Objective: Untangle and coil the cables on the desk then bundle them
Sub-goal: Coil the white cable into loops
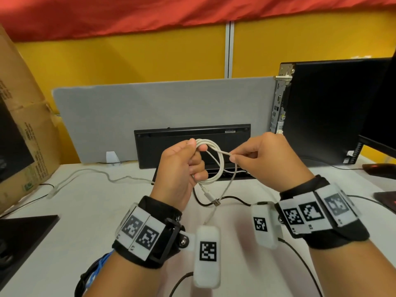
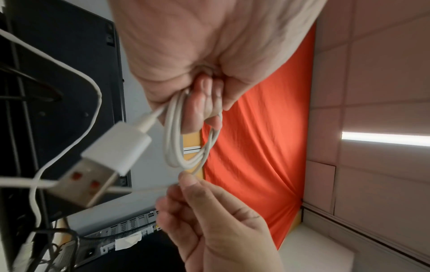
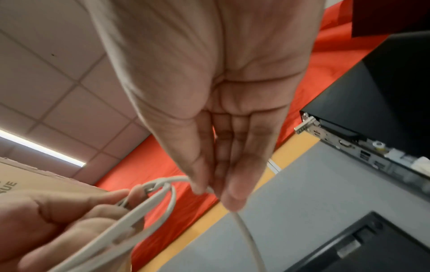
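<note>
Yellow partition walls under a red cloth close off the back of a white desk (image 1: pixel 90 211), and above that desk both hands work one white cable (image 1: pixel 216 161). Several turns of it are gathered into a small coil held up in the air, well clear of the desktop. The left hand (image 1: pixel 180 168) grips the coil, its fingers (image 2: pixel 204 103) curled round the bunched strands, and the cable's USB plug (image 1: pixel 215 201) hangs down below this hand on a short free end. The right hand (image 1: pixel 265 159) pinches a single strand between thumb and fingertips just beside the coil; from that pinch the strand drops toward the desk. In the right wrist view the other fingers (image 3: pixel 235 165) lie straight alongside the pinch.

Behind the coil a black keyboard (image 1: pixel 192 136) stands on edge against a grey divider panel (image 1: pixel 128 116). A second pale cable (image 1: pixel 102 174) lies loose on the desk to the left, and thin black cables (image 1: pixel 231 199) cross the desktop under the hands. A black computer case (image 1: pixel 334 108) stands at the right with its port side facing the keyboard. A cardboard box (image 1: pixel 23 129) stands at the left edge; what it contains cannot be seen.
</note>
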Motion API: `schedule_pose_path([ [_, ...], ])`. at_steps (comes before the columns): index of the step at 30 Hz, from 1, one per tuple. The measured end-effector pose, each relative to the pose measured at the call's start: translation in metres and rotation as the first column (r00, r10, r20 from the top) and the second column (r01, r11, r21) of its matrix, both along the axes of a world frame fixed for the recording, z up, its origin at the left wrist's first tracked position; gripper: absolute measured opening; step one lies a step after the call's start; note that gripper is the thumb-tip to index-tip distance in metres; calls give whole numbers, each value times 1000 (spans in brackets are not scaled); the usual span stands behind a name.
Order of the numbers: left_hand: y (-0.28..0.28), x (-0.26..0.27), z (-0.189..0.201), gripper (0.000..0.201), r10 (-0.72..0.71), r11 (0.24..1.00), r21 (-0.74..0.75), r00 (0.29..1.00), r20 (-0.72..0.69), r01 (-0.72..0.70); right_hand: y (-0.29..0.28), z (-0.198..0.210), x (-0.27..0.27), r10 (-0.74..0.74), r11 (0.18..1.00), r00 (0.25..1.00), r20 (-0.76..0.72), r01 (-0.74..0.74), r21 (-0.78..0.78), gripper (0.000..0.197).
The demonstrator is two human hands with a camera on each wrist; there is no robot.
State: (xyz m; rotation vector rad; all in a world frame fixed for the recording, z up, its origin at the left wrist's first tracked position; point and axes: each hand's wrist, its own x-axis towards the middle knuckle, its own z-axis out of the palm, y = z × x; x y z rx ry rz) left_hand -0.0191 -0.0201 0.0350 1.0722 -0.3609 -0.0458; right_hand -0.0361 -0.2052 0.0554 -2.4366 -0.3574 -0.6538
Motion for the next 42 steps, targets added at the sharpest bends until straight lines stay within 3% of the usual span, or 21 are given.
schedule_pose_path([
  [2, 0, -1, 1, 29, -4, 999, -35, 1000, -10, 4, 4, -4, 3, -3, 994, 999, 33, -1, 108, 11],
  [4, 1, -1, 2, 29, -2, 996, -85, 1000, -18, 1, 10, -10, 7, 36, 940, 999, 37, -46, 338, 9],
  [7, 1, 0, 0, 28, 8, 987, -158, 1000, -16, -11, 24, -16, 6, 199, 711, 980, 17, -156, 686, 10],
  [10, -1, 2, -3, 28, 25, 977, -212, 1000, -2, -25, 35, -16, 2, 383, 467, 924, -3, -191, 863, 18],
  [13, -4, 5, -6, 29, 58, 961, -272, 998, 14, -52, 37, -13, 0, 501, 336, 865, 2, -197, 921, 20],
  [18, -8, 5, -11, 26, 51, 954, -296, 998, 24, -42, 39, -15, -2, 437, 436, 899, 21, -232, 869, 14],
  [22, -11, 4, -12, 28, 30, 953, -300, 1000, 2, -28, 38, -13, -3, 469, 390, 883, 15, -222, 894, 14],
  [24, -11, 5, -11, 27, 12, 956, -294, 1000, 5, -10, 39, -12, -3, 481, 316, 876, 28, -203, 927, 15],
  [26, -10, 5, -11, 27, -1, 959, -283, 1000, 4, 2, 40, -9, -3, 531, 184, 846, 55, -179, 967, 25],
  [29, -11, 4, -11, 29, -13, 963, -269, 1000, -21, 7, 43, -4, -6, 682, -69, 719, 135, -120, 990, 34],
  [31, -13, 2, -11, 29, -14, 971, -237, 1000, -21, 9, 44, -2, -8, 728, -159, 664, 170, -77, 984, 34],
  [32, -13, 2, -11, 29, -12, 976, -218, 1000, -14, 9, 43, -2, -8, 733, -150, 660, 161, -74, 986, 35],
  [34, -13, 1, -12, 30, -4, 982, -188, 1000, -6, 2, 43, -4, -7, 720, -28, 687, 99, -115, 993, 41],
  [38, -9, 3, -10, 31, 32, 983, -182, 999, 4, -31, 40, -7, -5, 484, 452, 873, -60, -190, 872, 46],
  [42, -1, 6, -6, 32, 85, 973, -217, 996, 21, -78, 30, -4, -7, 305, 750, 948, -89, -181, 636, 23],
])
